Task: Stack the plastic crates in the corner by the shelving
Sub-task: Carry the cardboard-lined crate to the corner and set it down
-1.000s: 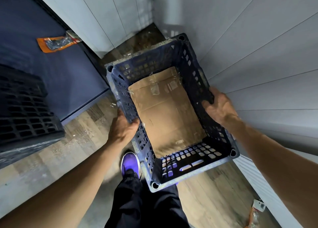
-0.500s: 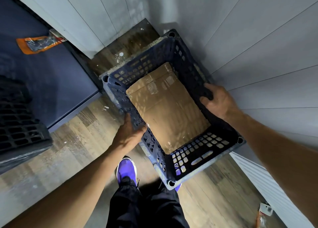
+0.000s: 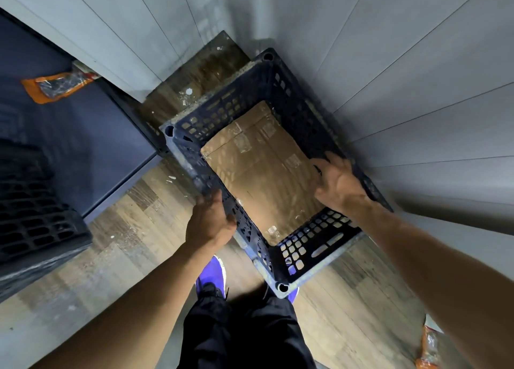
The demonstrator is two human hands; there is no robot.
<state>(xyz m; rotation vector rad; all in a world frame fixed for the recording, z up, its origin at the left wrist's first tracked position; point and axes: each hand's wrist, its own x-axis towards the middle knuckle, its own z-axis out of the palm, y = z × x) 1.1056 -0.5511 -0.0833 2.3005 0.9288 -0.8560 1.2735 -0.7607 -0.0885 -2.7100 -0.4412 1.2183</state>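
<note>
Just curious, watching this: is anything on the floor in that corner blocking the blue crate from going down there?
Nothing visible does. The floor in the corner past the crate shows only white flecks; the floor under the crate is hidden.

The left hand (image 3: 210,221) wraps the near-left wall of the blue crate (image 3: 303,254) so that its fingertips are out of sight behind the rim, and the right hand (image 3: 338,186) covers part of the right wall, its grip on that rim being too blurred to tell whether the fingers close around it. The cardboard sheet (image 3: 258,174) hides the crate's bottom, so whether the crate touches the floor (image 3: 133,229) cannot be told. A second dark crate (image 3: 30,218) is cut off by the left edge, and an orange packet (image 3: 428,346) runs off the bottom edge.
</note>
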